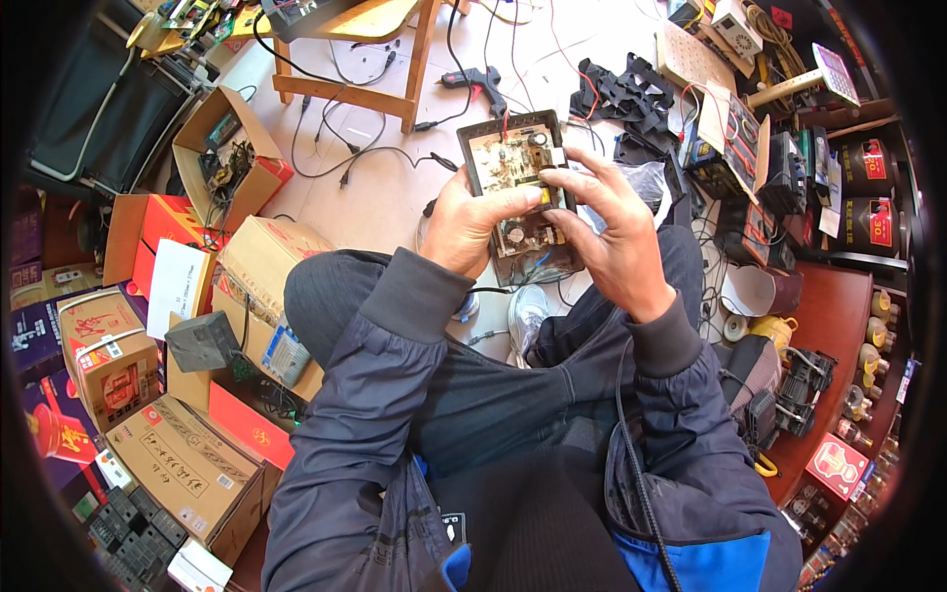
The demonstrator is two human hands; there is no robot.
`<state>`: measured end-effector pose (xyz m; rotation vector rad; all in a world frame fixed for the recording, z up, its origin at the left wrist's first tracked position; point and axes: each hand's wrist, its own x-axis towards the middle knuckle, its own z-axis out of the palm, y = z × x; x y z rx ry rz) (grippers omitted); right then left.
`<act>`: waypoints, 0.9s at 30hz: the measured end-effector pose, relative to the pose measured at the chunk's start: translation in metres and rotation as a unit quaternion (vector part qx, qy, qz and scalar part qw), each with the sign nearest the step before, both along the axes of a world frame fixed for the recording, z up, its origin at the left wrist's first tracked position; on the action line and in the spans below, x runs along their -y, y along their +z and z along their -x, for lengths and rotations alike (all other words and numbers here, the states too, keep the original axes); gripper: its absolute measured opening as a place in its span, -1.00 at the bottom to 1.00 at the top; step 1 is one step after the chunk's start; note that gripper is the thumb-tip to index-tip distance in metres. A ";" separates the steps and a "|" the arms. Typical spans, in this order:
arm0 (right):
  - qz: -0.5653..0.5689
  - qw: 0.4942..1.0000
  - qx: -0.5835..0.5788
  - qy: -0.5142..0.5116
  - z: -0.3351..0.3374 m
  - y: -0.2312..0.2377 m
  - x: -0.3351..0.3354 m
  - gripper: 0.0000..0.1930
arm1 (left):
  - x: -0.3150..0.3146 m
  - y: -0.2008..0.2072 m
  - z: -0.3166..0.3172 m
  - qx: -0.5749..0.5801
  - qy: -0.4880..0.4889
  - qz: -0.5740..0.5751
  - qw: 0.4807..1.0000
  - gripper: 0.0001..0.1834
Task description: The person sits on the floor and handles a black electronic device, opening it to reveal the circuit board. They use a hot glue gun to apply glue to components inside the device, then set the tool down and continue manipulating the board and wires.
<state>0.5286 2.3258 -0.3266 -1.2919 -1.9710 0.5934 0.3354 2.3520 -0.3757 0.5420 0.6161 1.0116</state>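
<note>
the pale floor (380, 212) is crossed at eleven o'clock by black cords (344, 180), where a wooden stool (343, 96) is also stood; at twelve a black glue gun (483, 85) is laid, at one black straps (626, 94) are heaped, at ten an open cardboard box (258, 148) is set.

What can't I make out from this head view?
Head view, left hand: most fingers hidden behind the black case.
Head view, circuit board: underside hidden by its own top face; markings too small to read.
Head view, wooden stool: far part cut off by the picture's upper edge.
Head view, strapped carton: contents hidden by its closed sides.
</note>
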 end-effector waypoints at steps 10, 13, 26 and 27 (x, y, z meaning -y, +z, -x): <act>0.021 1.000 0.001 0.003 -0.001 -0.001 -0.001 -0.59 | 0.001 -0.002 -0.001 -0.001 -0.001 0.021 1.000 -0.50; 0.026 1.000 0.002 0.004 -0.001 -0.001 -0.001 -0.59 | 0.001 -0.002 -0.002 -0.005 -0.001 0.022 1.000 -0.50; 0.041 0.999 -0.003 -0.004 -0.002 0.001 0.002 -0.59 | 0.001 0.001 -0.002 -0.004 -0.003 0.028 1.000 -0.49; 0.041 0.999 0.000 -0.002 -0.002 0.001 0.002 -0.59 | 0.002 0.001 -0.002 -0.002 -0.003 0.025 1.000 -0.49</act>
